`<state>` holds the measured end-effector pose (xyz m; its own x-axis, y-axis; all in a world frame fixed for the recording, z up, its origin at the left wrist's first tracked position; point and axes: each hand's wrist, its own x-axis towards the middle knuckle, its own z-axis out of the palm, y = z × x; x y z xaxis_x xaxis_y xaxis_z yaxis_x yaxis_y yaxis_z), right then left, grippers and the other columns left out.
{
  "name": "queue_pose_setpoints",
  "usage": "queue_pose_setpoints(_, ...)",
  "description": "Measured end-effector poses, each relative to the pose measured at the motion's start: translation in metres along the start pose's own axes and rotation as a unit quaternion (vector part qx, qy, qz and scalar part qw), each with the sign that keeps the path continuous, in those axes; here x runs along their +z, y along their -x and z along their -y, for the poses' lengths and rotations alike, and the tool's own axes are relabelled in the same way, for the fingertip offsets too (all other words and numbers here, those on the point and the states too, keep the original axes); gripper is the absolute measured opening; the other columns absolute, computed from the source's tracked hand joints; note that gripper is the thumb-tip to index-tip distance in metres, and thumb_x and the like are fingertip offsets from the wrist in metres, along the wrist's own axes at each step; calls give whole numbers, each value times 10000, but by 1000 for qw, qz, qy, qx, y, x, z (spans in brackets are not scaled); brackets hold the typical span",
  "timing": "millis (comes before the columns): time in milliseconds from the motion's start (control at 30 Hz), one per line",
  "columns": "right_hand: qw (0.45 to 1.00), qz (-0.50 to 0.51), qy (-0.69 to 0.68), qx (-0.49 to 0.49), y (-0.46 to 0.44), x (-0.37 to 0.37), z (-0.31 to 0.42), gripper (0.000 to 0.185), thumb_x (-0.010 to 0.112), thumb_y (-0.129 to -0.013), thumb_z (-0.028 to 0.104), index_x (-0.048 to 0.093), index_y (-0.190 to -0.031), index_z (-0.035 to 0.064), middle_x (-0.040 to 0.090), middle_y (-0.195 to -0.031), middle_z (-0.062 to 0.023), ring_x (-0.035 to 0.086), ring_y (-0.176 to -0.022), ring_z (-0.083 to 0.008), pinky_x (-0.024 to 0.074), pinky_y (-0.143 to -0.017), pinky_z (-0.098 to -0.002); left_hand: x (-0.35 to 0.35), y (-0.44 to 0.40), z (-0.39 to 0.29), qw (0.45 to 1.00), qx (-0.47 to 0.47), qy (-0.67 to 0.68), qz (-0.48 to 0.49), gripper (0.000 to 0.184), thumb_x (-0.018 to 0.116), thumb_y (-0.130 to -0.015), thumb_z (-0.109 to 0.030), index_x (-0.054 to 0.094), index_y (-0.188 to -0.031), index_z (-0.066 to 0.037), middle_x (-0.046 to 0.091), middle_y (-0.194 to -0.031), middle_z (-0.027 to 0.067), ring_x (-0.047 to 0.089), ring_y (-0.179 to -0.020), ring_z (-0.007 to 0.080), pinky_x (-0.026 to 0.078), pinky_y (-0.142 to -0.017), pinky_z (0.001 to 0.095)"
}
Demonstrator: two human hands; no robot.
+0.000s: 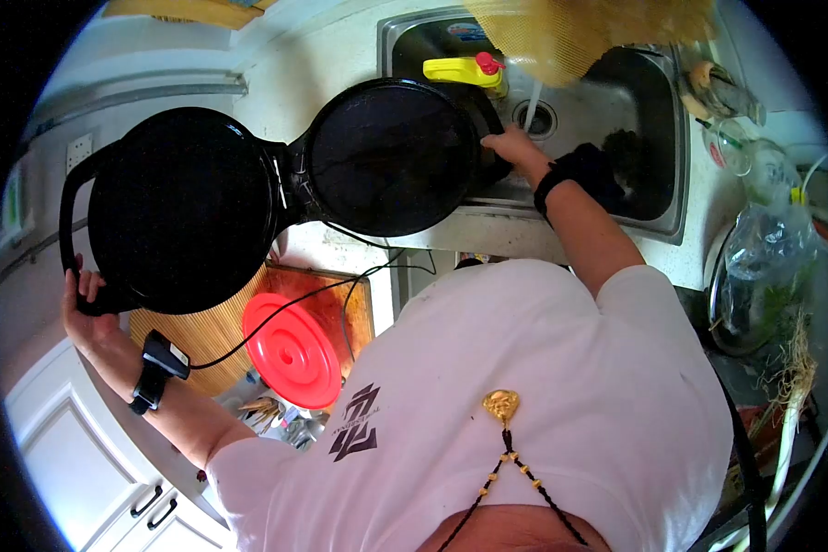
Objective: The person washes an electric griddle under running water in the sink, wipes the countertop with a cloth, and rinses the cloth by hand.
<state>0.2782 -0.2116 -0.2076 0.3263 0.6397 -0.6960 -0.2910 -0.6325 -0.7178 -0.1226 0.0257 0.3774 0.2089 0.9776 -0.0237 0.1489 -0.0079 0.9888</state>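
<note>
I hold a black griddle (290, 175) unfolded in front of me, reaching from the left side of the scene to the sink (682, 184), its right end overhanging the near left part of the basin. It is made of two round plates joined by a hinge, the left one tilted up towards the wall. My left hand (90, 296) has its fingers curled around the left looped handle (68, 212); my right hand (515, 152) grips the right handle (492, 115), fingers closed over the bar.

The left plate is deep, even black with a raised rim; the right one is glossier, with faint streaks of shine. A thin black cord (267, 324) runs from a dark block (166, 354) by my left wrist to beneath the hinge.

The sink is brushed metal, with a thin stream of water (534, 101) falling by the drain. A yellow bottle (455, 71) with a red cap stands at the far left; a dark cloth (587, 175) lies at the near side. Nearer left, a glossy red lid (290, 354) leans by a wooden board (354, 299). A crumpled clear bag (759, 244) sits on the right, white cupboards (74, 460) at the near left.
</note>
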Motion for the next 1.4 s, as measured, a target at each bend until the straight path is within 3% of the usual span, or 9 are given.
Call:
queue_pose_setpoints(167, 991, -30, 128, 8, 22, 2, 33, 802, 667, -754, 381, 389, -1321, -114, 492, -1308, -285, 525, -1182, -384, 449, -954, -399, -19, 6, 16, 999, 4, 24, 22, 331, 540, -947, -142, 499, -1208, 57, 403, -644, -23, 404, -571, 82, 406, -660, 256)
queue_pose_setpoints(367, 984, -89, 148, -34, -2, 16, 28, 850, 674, -763, 395, 326, -1362, -97, 412, -1384, -281, 449, -1259, -393, 390, -1029, -425, -38, -4, 39, 999, -10, 38, -32, 321, 557, -930, -136, 523, -1188, 52, 398, -628, -33, 401, -563, 77, 393, -638, 241)
queue_pose_setpoints(500, 975, -151, 128, -100, 14, 20, 59, 807, 674, -787, 387, 333, -1369, -58, 441, -1352, -281, 470, -1228, -401, 402, -1011, -448, -44, -11, 48, 999, -10, 9, -51, 312, 559, -924, -129, 531, -1181, 46, 400, -624, -34, 403, -561, 76, 399, -633, 241)
queue_pose_setpoints(667, 900, -245, 240, -268, 5, 28, 98, 576, 639, -828, 381, 521, -1220, -24, 569, -1196, -230, 548, -1120, -386, 446, -941, -476, -59, -22, 60, 998, -28, 20, -56, 298, 556, -925, -130, 540, -1170, 39, 404, -621, -29, 407, -561, 80, 413, -641, 254)
queue_pose_setpoints(867, 930, -197, 282, -131, -16, 45, 138, 623, 575, -800, 522, 622, -1152, 10, 621, -1142, -219, 608, -1045, -363, 484, -873, -479, -67, -25, 63, 998, -38, 35, -28, 300, 559, -923, -139, 539, -1170, 31, 403, -615, -27, 403, -558, 87, 425, -654, 268)
queue_pose_setpoints(1067, 934, -187, 278, -121, -25, 48, 146, 676, 592, -748, 569, 641, -1146, 25, 621, -1169, -211, 608, -1065, -353, 477, -887, -458, -79, -31, 76, 998, -43, 50, 5, 313, 573, -918, -159, 541, -1164, 31, 402, -614, -29, 399, -557, 90, 424, -653, 261)
queue_pose_setpoints(1200, 931, -184, 278, -150, -28, 41, 144, 659, 599, -737, 541, 642, -1146, 25, 614, -1179, -219, 603, -1071, -360, 466, -909, -453, -72, -30, 85, 997, -41, 59, -1, 305, 566, -924, -160, 542, -1161, 30, 402, -619, -29, 402, -566, 91, 422, -650, 260)
queue_pose_setpoints(1267, 928, -157, 302, -153, -30, 40, 146, 662, 574, -709, 483, 627, -1140, -17, 634, -1142, -214, 608, -1045, -352, 466, -906, -378, -67, -29, 83, 997, -39, 59, 2, 301, 558, -930, -159, 541, -1163, 31, 402, -624, -28, 405, -576, 90, 416, -644, 257)
queue_pose_setpoints(1400, 924, -137, 304, -185, -30, 34, 141, 597, 613, -714, 439, 654, -1093, -21, 642, -1102, -237, 622, -1018, -377, 489, -882, -417, -58, -29, 87, 998, -25, 58, 23, 291, 555, -932, -154, 546, -1155, 31, 407, -630, -28, 406, -583, 88, 410, -643, 255)
